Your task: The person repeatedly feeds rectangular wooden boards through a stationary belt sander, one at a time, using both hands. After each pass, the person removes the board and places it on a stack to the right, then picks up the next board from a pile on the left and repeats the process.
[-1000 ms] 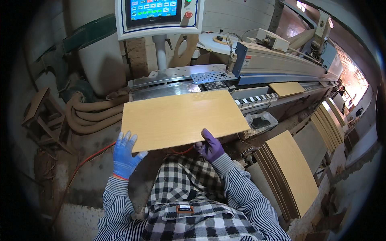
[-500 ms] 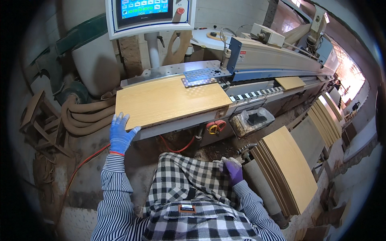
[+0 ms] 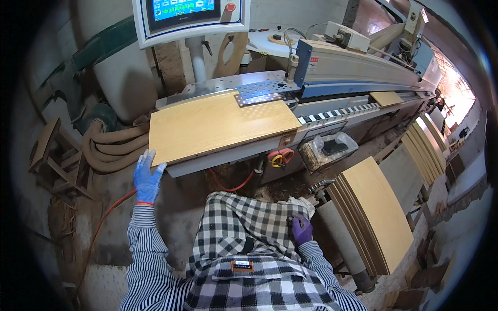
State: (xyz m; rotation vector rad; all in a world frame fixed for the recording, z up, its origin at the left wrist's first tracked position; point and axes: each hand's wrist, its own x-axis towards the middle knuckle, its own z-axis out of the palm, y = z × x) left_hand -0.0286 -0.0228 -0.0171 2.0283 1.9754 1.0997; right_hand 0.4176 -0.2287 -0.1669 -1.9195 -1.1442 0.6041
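My left hand (image 3: 148, 180), in a blue glove, is at the near left corner of a light wood-coloured panel (image 3: 223, 124). Its thumb and fingers are spread, with the fingertips touching the panel's edge. The panel lies flat on the machine's infeed table, its far right part beneath a perforated metal plate (image 3: 262, 90). Low in front of my checked apron (image 3: 244, 217) is my right hand (image 3: 302, 229), in a purple glove with dark fingertips. Its fingers are curled in against the apron, hiding whatever they may hold. A whitish cloth (image 3: 302, 205) shows just beyond it.
A stack of similar panels (image 3: 373, 207) stands on rollers to my right. Along the machine's track (image 3: 340, 112) rides another panel (image 3: 386, 98). Below hangs a bin (image 3: 329, 150) beside red and yellow rings (image 3: 280, 157). A control screen (image 3: 184, 11) stands above; hoses (image 3: 116, 147) lie left.
The smaller panel has travelled farther along the track. My left hand has slid slightly outward at the panel's corner. My right hand has drawn back from the whitish cloth. The view has tilted slightly.
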